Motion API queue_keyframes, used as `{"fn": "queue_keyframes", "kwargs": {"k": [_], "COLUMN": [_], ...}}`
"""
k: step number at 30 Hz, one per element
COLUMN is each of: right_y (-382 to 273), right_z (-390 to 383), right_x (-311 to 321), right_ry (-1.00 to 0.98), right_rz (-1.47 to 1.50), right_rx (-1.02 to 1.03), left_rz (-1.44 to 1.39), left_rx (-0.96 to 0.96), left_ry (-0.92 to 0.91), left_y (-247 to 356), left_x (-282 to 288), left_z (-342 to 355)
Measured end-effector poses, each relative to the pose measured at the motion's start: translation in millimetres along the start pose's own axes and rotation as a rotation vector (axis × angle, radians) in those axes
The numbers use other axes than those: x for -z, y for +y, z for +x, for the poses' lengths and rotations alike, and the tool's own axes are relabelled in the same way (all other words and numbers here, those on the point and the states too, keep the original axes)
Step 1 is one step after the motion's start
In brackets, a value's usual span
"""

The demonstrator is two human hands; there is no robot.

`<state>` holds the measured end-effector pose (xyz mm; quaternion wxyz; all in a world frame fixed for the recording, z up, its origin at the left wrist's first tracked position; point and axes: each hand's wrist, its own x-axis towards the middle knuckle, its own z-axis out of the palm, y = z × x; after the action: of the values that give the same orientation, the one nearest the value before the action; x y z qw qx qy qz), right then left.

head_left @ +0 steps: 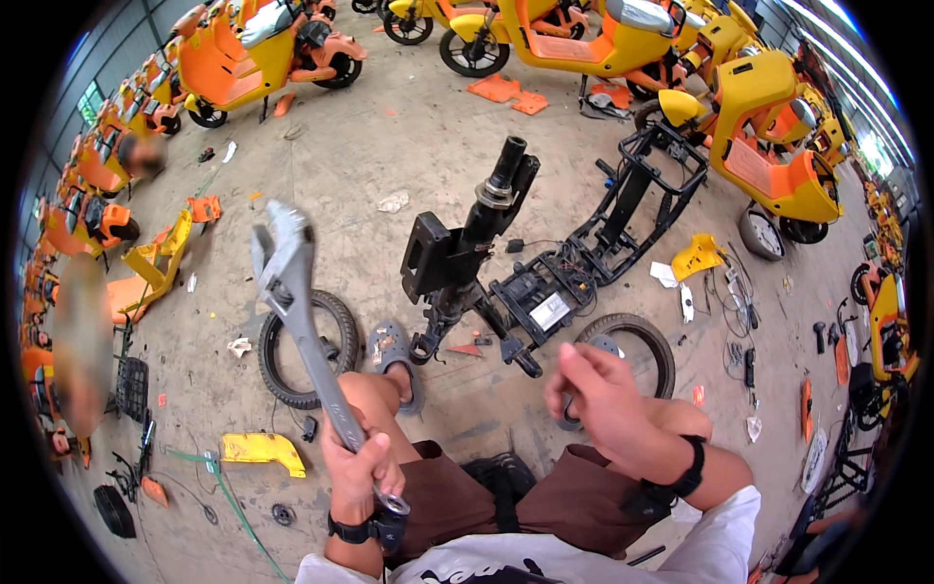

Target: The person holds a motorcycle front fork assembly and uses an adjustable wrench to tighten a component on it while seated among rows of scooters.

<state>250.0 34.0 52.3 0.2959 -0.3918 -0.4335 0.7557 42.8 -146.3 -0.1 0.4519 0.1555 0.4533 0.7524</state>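
Gripping a large grey adjustable wrench (pixel 316 350) in the head view, the left hand (pixel 362 467) is wrapped firmly around the lower handle, whose end pokes out below the fist. The wrench is raised above the floor (pixel 389 258), its head pointing up toward the floor's far left corner, jaws apart. The right hand (pixel 608 394) hovers with fingers loosely curled; whether it pinches something small, I cannot tell. Just beyond both hands, near the floor's middle, rests a stripped black scooter frame (pixel 564 277), stretching toward the far right corner. A wheel (pixel 267 355) lies left of the grey clog (pixel 391 343); another tyre (pixel 664 355) lies behind the right hand. Toward the floor's left edge sits a yellow panel (pixel 263 452); yellow-and-orange scooters (pixel 584 44) line the far edge.
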Motion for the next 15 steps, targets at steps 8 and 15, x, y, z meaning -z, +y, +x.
{"fn": "queue_keyframes", "kwargs": {"k": [8, 15], "right_y": [13, 11], "right_z": [28, 35], "right_x": [-24, -17], "right_ry": [-0.413, -0.332], "right_rz": [-0.058, -0.03], "right_rx": [0.139, -0.056], "left_rz": [0.372, 0.26], "left_rx": [0.236, 0.356], "left_ry": [-0.361, -0.397], "left_y": [-4, -40], "left_x": [-72, -108], "left_z": [-10, -7]}}
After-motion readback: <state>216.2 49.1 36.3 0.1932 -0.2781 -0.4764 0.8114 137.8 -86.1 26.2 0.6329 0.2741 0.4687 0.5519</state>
